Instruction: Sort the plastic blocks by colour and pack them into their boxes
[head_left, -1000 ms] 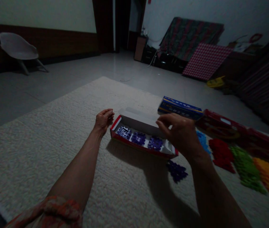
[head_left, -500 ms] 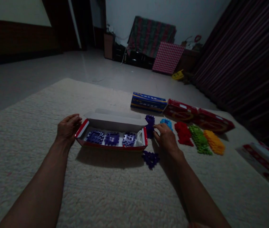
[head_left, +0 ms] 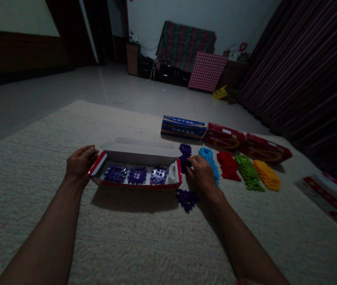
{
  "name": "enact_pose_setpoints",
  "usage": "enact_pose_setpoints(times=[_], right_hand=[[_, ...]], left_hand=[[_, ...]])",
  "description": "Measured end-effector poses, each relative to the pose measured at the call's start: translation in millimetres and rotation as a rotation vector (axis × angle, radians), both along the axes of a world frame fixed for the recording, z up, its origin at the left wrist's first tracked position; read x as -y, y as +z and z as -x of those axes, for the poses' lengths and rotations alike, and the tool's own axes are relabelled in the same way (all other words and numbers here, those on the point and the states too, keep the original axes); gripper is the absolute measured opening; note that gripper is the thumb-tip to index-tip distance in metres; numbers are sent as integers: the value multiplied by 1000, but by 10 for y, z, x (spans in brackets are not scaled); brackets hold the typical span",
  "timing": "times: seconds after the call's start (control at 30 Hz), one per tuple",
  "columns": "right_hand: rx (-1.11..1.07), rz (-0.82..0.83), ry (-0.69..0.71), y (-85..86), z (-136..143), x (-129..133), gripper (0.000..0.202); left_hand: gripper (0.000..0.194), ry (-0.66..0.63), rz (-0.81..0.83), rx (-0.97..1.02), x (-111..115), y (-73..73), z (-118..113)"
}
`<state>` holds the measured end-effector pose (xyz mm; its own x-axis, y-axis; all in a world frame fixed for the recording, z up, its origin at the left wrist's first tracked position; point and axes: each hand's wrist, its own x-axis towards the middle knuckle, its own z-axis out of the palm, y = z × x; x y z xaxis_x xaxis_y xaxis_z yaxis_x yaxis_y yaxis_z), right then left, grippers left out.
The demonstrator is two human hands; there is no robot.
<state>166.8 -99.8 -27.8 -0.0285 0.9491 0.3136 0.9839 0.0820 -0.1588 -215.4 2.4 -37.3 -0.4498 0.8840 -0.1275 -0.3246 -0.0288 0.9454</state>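
Observation:
An open red cardboard box (head_left: 135,187) with a white inside lies in front of me, its lid folded back. Purple interlocking blocks (head_left: 137,175) sit in it in three groups, and a coiled white cord (head_left: 172,172) is at its right end. My left hand (head_left: 80,163) is closed at the box's left end, fingertips at the wall. Past the right end, my right hand (head_left: 202,175) pinches a purple block at the row of purple pieces (head_left: 185,153); its fingers partly hide them. A purple triangular cluster (head_left: 187,200) lies nearer me on the mat.
Rows of blue (head_left: 210,160), red (head_left: 228,165), green (head_left: 249,173) and yellow blocks (head_left: 267,175) lie to the right. Behind them stand a blue box (head_left: 183,128) and two red boxes (head_left: 224,136). Another box (head_left: 331,202) is at far right on the quilted mat (head_left: 126,245).
My right hand has moved slightly nearer and lower at the purple row, uncovering more of the blue blocks. The view has shifted a little; my left hand stays at the box's left end.

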Motion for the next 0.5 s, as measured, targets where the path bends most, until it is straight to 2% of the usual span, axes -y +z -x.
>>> enact_pose_setpoints(times=[0.27,0.5], right_hand=[[-17,-11,-39,36,10,-15,15],[-20,37,-52,59,-33,9,24]], left_hand=[[21,-23,-20,17,-19,-26,25],[22,-17,-14,13,-16,-18,20]])
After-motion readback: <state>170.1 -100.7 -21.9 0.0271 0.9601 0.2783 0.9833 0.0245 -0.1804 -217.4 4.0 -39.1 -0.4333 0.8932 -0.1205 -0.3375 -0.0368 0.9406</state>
